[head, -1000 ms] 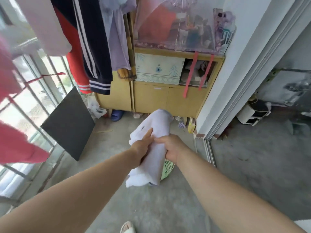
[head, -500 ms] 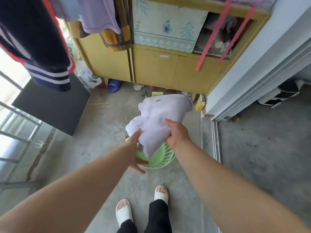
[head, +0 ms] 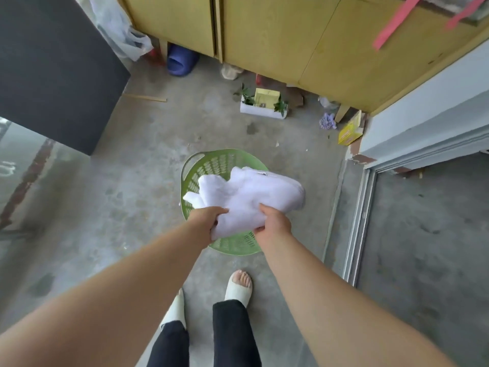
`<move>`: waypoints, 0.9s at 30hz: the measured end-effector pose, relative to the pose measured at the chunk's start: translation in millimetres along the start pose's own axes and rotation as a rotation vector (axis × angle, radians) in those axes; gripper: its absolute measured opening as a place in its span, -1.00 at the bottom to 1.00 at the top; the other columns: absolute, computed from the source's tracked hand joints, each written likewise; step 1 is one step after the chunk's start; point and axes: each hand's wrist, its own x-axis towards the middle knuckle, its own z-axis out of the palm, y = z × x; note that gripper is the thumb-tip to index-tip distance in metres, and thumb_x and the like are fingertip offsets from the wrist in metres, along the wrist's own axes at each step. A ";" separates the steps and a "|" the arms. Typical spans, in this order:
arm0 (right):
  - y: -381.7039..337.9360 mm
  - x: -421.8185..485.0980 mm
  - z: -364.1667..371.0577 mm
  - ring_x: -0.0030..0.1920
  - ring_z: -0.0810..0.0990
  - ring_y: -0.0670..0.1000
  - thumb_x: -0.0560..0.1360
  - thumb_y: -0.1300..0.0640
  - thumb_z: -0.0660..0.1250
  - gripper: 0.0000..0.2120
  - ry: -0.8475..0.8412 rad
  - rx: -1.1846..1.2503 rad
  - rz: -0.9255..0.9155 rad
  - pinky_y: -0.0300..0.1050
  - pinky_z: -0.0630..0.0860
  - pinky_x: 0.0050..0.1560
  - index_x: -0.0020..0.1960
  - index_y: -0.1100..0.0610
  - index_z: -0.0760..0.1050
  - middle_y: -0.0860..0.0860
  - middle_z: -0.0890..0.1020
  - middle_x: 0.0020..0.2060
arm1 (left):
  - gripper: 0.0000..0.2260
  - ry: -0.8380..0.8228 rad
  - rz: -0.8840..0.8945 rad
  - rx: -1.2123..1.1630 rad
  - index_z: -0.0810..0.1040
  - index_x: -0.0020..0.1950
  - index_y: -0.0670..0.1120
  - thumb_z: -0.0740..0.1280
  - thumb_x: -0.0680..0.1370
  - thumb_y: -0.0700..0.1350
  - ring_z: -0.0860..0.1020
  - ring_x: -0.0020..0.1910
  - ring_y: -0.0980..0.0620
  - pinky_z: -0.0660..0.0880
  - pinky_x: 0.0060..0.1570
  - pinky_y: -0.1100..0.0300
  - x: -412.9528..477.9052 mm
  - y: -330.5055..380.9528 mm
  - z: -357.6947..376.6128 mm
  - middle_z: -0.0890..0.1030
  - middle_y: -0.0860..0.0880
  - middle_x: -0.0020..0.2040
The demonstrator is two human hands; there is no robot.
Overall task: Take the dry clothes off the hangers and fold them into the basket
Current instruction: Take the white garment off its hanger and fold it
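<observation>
A folded white garment (head: 248, 197) is held low over the round green basket (head: 211, 165) on the concrete floor. My left hand (head: 205, 219) grips its near left edge, thumb on top. My right hand (head: 274, 221) grips its near right edge. The bundle hides most of the basket's inside and its right rim. No hanging clothes or hangers are in view.
A yellow wooden cabinet (head: 291, 35) runs along the far side, with a blue slipper (head: 181, 62), a small planter (head: 264, 104) and a yellow box (head: 350, 131) on the floor before it. A dark board (head: 53, 67) leans at left. A sliding-door track (head: 357, 221) runs at right.
My view tipped down to the floor. My left hand, loose half a second ago, took hold of the garment again, and both hands lowered the bundle over the basket.
</observation>
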 end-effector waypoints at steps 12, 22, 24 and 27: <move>56.2 152.8 -10.1 -0.07 0.64 0.09 0.48 0.40 0.33 -0.60 -0.042 -0.002 0.082 -0.07 0.57 -0.14 0.30 0.25 0.47 0.16 0.62 0.15 | -0.37 0.008 0.192 -0.029 0.31 0.38 0.04 0.38 0.40 -0.36 0.56 0.06 -0.17 0.60 -0.13 -0.07 158.1 -31.0 -1.9 0.55 -0.08 0.17; 81.3 186.4 -29.4 0.26 0.53 0.13 0.56 0.39 0.22 -0.75 0.266 -0.501 0.256 0.05 0.44 0.33 0.23 0.33 0.46 0.13 0.58 -0.08 | -0.17 0.087 0.046 0.472 -0.17 0.55 0.12 0.36 0.53 -0.19 0.34 0.38 -0.18 0.41 0.28 -0.16 182.1 -42.6 -14.9 0.15 -0.04 0.54; 78.8 174.0 -21.3 0.03 0.60 0.06 0.54 0.42 0.22 -0.76 0.243 -0.472 0.253 0.02 0.48 0.29 0.20 0.35 0.47 0.11 0.54 -0.18 | -0.18 0.095 0.054 0.462 -0.15 0.55 0.12 0.35 0.53 -0.18 0.37 0.35 -0.17 0.44 0.27 -0.11 173.2 -39.5 -16.2 0.20 -0.04 0.53; 68.9 149.4 -6.7 0.18 0.58 0.12 0.52 0.41 0.27 -0.77 0.174 -0.437 0.221 -0.03 0.52 0.24 0.17 0.34 0.47 0.21 0.58 0.13 | -0.23 0.104 0.100 0.443 -0.10 0.56 0.11 0.33 0.54 -0.18 0.38 0.35 -0.15 0.43 0.28 -0.09 150.5 -27.9 -18.5 0.23 -0.04 0.51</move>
